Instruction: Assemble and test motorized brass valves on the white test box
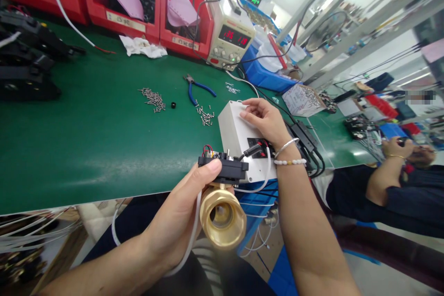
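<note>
Right, left hand (180, 222) closed around a brass valve (222, 217) with black actuator (224, 169) on top, bore facing the person, while right hand (265, 120) rests flat, fingers spread, on the white box (236, 134) at one o'clock from it on the green table (86, 138).

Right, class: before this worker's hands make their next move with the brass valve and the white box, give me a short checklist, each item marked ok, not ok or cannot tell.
1. Left hand has a firm grip on the brass valve: ok, fingers wrap it, thumb on the black top part.
2. Right hand steadies the white box: ok, it rests on top.
3. Black plug seated in the box: cannot tell.
4. White cable free of snags: cannot tell, it runs behind the hand.
5. Screws and pliers on the green table: ok.
</note>
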A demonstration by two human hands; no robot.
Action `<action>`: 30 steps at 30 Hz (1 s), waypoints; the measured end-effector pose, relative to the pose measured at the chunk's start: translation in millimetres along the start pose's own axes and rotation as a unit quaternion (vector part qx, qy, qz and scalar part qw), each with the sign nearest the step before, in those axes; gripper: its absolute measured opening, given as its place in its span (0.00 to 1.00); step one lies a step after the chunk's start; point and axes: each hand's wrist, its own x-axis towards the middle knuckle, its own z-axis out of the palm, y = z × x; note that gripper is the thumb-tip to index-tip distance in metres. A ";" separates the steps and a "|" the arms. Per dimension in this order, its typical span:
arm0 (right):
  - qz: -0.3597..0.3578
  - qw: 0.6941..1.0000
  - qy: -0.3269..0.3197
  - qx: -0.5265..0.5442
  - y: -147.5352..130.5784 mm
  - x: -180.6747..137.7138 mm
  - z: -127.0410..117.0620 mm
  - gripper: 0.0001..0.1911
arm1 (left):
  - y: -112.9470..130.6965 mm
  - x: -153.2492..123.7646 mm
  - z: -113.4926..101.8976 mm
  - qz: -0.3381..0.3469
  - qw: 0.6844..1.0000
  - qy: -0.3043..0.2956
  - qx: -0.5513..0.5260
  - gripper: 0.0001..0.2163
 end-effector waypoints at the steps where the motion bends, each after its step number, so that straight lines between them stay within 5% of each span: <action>1: 0.000 1.000 0.000 -0.001 0.0 0.3 0.2 0.20 | 0.0 0.3 0.1 0.002 1.000 0.000 0.001 0.11; 7: 0.002 1.000 0.020 -0.001 2.9 4.1 0.1 0.18 | -1.1 0.8 -0.6 0.001 1.000 -0.008 0.005 0.13; 16: -0.020 0.999 0.032 0.021 5.4 5.4 1.8 0.35 | -2.3 -0.1 -2.9 -0.009 1.000 -0.005 -0.002 0.18; 30: -0.025 0.999 0.039 -0.009 1.5 2.5 1.4 0.35 | -1.2 1.9 -3.1 -0.009 1.000 0.011 -0.008 0.21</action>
